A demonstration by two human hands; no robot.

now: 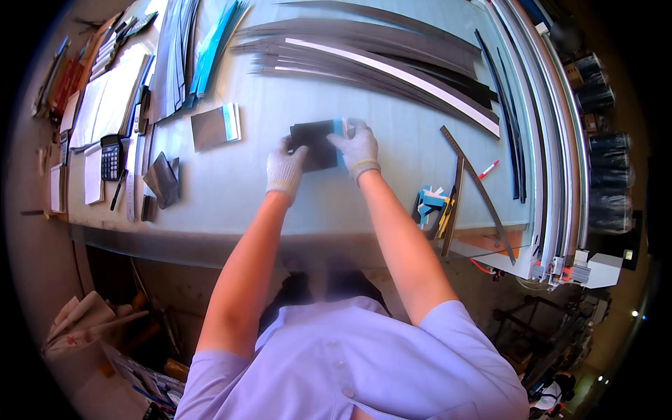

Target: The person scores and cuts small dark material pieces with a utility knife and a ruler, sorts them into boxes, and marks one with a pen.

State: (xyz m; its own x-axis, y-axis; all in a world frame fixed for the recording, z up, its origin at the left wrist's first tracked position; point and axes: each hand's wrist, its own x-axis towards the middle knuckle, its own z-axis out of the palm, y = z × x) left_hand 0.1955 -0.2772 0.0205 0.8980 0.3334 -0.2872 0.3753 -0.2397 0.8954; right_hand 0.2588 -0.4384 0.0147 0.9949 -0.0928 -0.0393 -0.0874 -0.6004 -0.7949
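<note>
Holding dark rectangular sheets [320, 148] | blue-white right edge [339, 127] | both gloved hands [285, 168] [359, 147]

The gloves [283, 171] are off-white, with yellow edging at the right wrist, and the sheets [320, 148] between them are near-black, bordered pale blue and whitish. Against the pale blue bench [231, 196], a pile [208, 131] shows grey-brown, blue and white, the scraps [430, 201] blue and white, the long strips [399, 40] charcoal and white. The shirt [315, 350] is plain lavender, the calculator [111, 159] black, the pen [489, 169] red and white.
</note>
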